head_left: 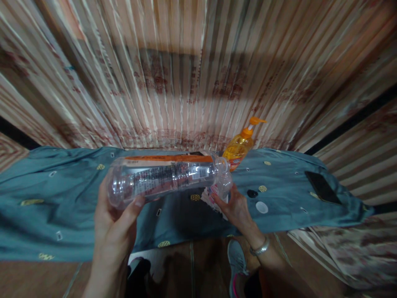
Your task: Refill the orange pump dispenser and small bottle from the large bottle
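My left hand grips the base end of a clear plastic bottle, held on its side above the teal cloth. The bottle has a label with an orange stripe, and its neck points right. My right hand is at the bottle's neck, with fingers around the mouth end and a small printed packet under them. A metal bracelet sits on my right wrist.
An orange pump bottle stands at the back of the cloth by the striped curtain. A white cap and a dark cap lie right of my hand. A black phone rests near the cloth's right end.
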`<state>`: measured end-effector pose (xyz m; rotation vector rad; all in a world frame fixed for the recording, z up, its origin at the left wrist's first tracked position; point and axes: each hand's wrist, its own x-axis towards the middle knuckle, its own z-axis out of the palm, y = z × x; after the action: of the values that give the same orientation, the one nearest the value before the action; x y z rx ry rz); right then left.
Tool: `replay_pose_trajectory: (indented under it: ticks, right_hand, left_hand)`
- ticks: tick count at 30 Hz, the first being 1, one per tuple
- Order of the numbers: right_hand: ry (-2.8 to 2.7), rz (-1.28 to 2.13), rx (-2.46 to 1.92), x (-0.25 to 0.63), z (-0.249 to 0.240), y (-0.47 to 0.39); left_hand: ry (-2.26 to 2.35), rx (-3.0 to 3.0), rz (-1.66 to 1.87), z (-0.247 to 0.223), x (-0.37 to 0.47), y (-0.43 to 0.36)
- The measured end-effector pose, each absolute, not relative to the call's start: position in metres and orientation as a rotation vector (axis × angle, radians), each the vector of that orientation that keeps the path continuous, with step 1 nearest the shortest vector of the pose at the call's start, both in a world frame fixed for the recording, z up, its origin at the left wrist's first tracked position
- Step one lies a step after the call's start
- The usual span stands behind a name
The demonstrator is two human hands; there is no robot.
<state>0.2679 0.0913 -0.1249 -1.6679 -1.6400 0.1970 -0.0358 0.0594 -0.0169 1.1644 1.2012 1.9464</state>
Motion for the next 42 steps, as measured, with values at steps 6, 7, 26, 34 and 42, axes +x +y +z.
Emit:
replay_pose_trajectory:
  ticks: [6, 7, 26, 34, 42]
  right_hand:
    - [-1.653, 0.181, -1.641, 0.27, -0.123, 0.091]
    - [-1.658, 0.18, -1.643, 0.271, -0.123, 0.091]
    - [-1.645, 0.203, -1.648, 0.267, -0.116, 0.09]
    - [-1.648, 0.227, -1.641, 0.27, -0.116, 0.09]
    - [-1.649, 0.224, -1.636, 0.271, -0.121, 0.09]
  left_hand:
    - [1.237, 0.979, 1.926, -0.01, -0.034, 0.06]
    - [1.234, 0.97, 1.93, -0.009, -0.034, 0.06]
    - [1.241, 0.956, 1.909, -0.008, -0.033, 0.059]
    - [1.237, 0.895, 1.924, -0.005, -0.031, 0.059]
    - [1.23, 0.889, 1.917, -0.005, -0.031, 0.059]
